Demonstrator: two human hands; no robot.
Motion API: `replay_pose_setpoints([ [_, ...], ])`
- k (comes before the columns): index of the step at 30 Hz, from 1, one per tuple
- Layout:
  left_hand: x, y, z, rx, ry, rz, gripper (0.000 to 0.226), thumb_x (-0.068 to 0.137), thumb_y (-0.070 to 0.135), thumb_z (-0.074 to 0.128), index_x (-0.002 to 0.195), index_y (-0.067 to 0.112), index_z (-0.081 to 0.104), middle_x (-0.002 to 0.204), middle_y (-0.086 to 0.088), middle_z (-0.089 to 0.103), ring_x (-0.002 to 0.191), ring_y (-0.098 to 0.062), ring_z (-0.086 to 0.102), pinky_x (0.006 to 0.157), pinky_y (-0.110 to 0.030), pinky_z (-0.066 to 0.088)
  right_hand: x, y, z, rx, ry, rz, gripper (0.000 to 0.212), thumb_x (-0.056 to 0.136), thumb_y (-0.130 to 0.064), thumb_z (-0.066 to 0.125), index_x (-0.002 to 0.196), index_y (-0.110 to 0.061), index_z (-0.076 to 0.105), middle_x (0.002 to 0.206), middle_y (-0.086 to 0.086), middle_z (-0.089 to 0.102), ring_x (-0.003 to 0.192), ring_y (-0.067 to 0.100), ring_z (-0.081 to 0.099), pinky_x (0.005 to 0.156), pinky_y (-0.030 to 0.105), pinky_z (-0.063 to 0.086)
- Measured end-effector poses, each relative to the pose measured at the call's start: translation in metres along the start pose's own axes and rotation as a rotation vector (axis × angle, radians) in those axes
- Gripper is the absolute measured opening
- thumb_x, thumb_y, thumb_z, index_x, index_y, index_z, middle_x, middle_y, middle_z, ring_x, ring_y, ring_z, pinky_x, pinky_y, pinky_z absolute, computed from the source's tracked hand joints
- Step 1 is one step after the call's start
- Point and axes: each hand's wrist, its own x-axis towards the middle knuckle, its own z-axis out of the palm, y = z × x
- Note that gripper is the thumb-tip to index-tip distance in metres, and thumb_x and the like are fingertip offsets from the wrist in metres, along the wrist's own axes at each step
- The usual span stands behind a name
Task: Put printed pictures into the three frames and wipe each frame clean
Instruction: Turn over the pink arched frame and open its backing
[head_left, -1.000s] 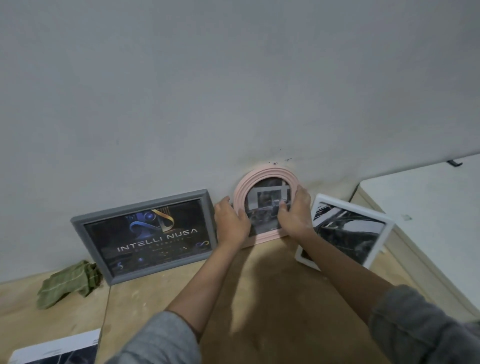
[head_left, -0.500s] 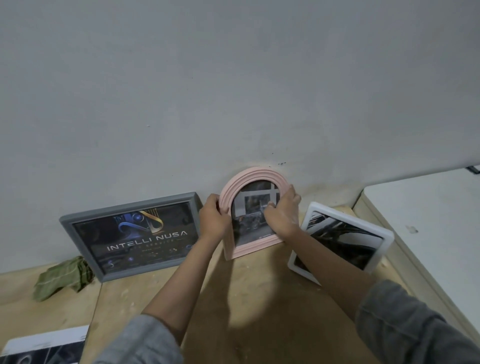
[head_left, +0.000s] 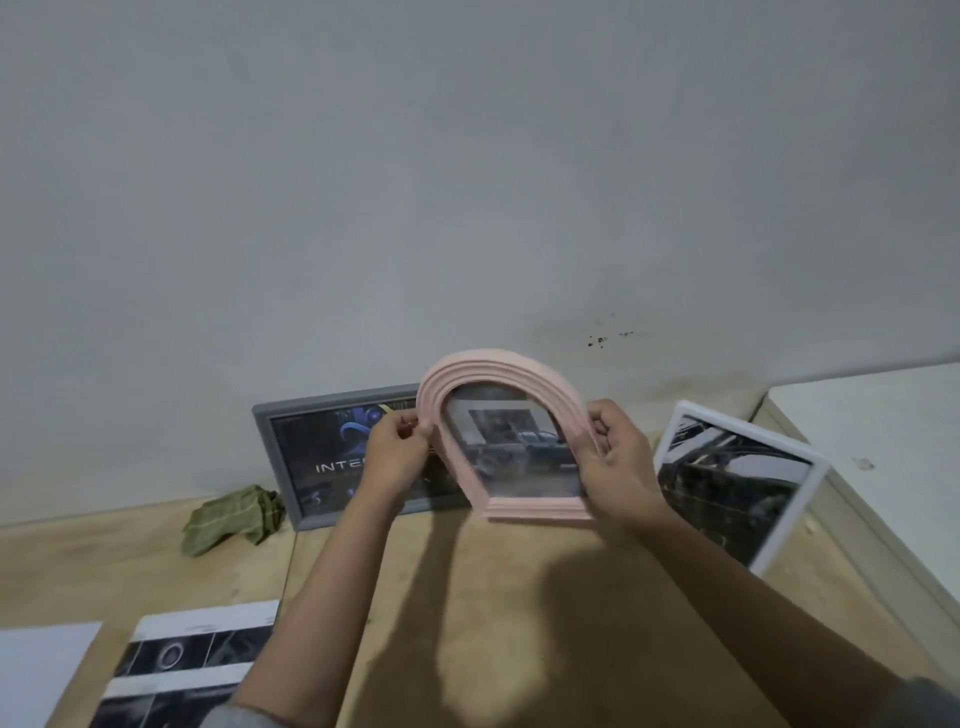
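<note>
Plywood tabletop (head_left: 519, 623) under a bare grey wall (head_left: 467, 156), seen from above the forearms. Nearest, well short of the pink arched frame (head_left: 506, 374) and to its left: loose printed sheets (head_left: 182, 670) at the table's front edge. Farther in, lifted clear of the board between both hands: the pink arched frame itself, upright, a dark print visible behind its glazing. Left hand (head_left: 395, 457) pinching the frame's left side with curled fingers; right hand (head_left: 618, 462) wrapped round its right side, thumb on the front. A second ago propped against the wall; now raised and drawn toward the body, base off the table. Beyond and left of the pink frame: grey frame (head_left: 332, 415) leaning on the wall, its print partly hidden by the left hand. Left again of that: crumpled green cloth (head_left: 234, 519) lying untouched on the table. Right of the pink frame: white frame (head_left: 810, 457) tilted against a pale cabinet (head_left: 883, 441), print inside. All three frames apparently filled; pulling this one out probably for a wipe or a check.
</note>
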Motion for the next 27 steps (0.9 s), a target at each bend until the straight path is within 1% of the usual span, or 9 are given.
replay_pose_setpoints([
  [2,-0.022,0.002,-0.011,-0.205,-0.036,-0.154,0.028,0.098,0.027,0.051,0.074,0.013,0.059,0.061,0.001,0.059,0.061,-0.020,0.051,0.056,-0.028,0.039,-0.025,-0.004,0.008,-0.107,0.021,-0.166,0.008,0.091,-0.012,0.057,0.093,-0.019,0.056,0.078,-0.006,0.059,0.070,0.003,0.055,0.057,0.015,0.043],
  [5,-0.057,0.007,-0.033,-0.590,-0.240,-0.420,0.037,0.098,0.040,0.046,0.090,0.007,0.060,0.067,-0.008,0.068,0.059,-0.020,0.067,0.055,-0.031,0.054,-0.062,0.001,0.025,-0.261,0.012,-0.388,0.014,0.084,-0.005,0.054,0.092,-0.013,0.062,0.081,-0.003,0.062,0.072,0.006,0.054,0.065,0.015,0.044],
  [7,-0.072,0.002,-0.044,-0.732,-0.336,-0.531,0.034,0.098,0.035,0.048,0.093,0.003,0.059,0.067,-0.013,0.069,0.058,-0.020,0.070,0.056,-0.035,0.059,-0.084,0.011,0.035,-0.394,0.025,-0.523,0.019,0.083,-0.005,0.052,0.095,-0.007,0.066,0.090,0.003,0.067,0.084,0.014,0.061,0.078,0.026,0.050],
  [10,-0.091,-0.018,-0.057,-0.762,-0.358,-0.613,0.023,0.098,0.018,0.048,0.090,-0.001,0.057,0.065,-0.015,0.069,0.054,-0.021,0.070,0.052,-0.035,0.059,-0.121,0.027,0.050,-0.502,0.070,-0.640,0.021,0.085,-0.009,0.052,0.095,-0.002,0.069,0.095,0.012,0.071,0.090,0.025,0.067,0.075,0.040,0.055],
  [15,-0.117,-0.074,-0.078,-0.773,-0.360,-0.643,0.021,0.099,0.015,0.044,0.092,0.002,0.058,0.066,-0.010,0.070,0.055,-0.017,0.069,0.055,-0.028,0.058,-0.173,0.056,0.069,-0.484,-0.019,-0.651,0.021,0.089,-0.033,0.054,0.104,-0.019,0.058,0.108,0.009,0.068,0.102,0.024,0.062,0.079,0.046,0.052],
  [18,-0.130,-0.098,-0.090,-0.848,-0.347,-0.625,0.024,0.100,0.012,0.039,0.090,0.001,0.058,0.066,-0.011,0.071,0.056,-0.018,0.070,0.053,-0.028,0.059,-0.187,0.075,0.074,-0.560,-0.049,-0.425,0.055,0.083,-0.066,0.048,0.113,-0.020,0.059,0.119,0.009,0.063,0.112,0.025,0.054,0.093,0.042,0.043],
  [21,-0.141,-0.119,-0.104,-0.887,-0.320,-0.612,0.034,0.101,0.008,0.034,0.086,-0.003,0.062,0.067,-0.015,0.071,0.056,-0.020,0.070,0.051,-0.029,0.058,-0.194,0.085,0.079,-0.369,-0.025,0.104,0.074,0.083,-0.071,0.040,0.125,-0.012,0.054,0.125,0.009,0.057,0.113,0.026,0.053,0.091,0.040,0.044],
  [24,-0.152,-0.139,-0.113,-0.963,-0.277,-0.623,0.052,0.102,0.005,0.031,0.071,-0.004,0.072,0.069,-0.018,0.071,0.057,-0.021,0.071,0.049,-0.030,0.057,-0.196,0.090,0.087,-0.122,-0.006,0.564,0.050,0.093,-0.047,0.047,0.127,-0.011,0.050,0.114,0.009,0.060,0.101,0.025,0.058,0.082,0.036,0.047],
  [27,-0.160,-0.155,-0.122,-1.012,-0.231,-0.646,0.036,0.102,0.004,0.029,0.089,-0.005,0.062,0.070,-0.016,0.072,0.058,-0.019,0.071,0.048,-0.028,0.056,-0.202,0.094,0.094,-0.085,-0.013,0.679,0.027,0.092,-0.025,0.054,0.116,-0.013,0.060,0.096,0.004,0.064,0.088,0.022,0.061,0.079,0.042,0.052],
])
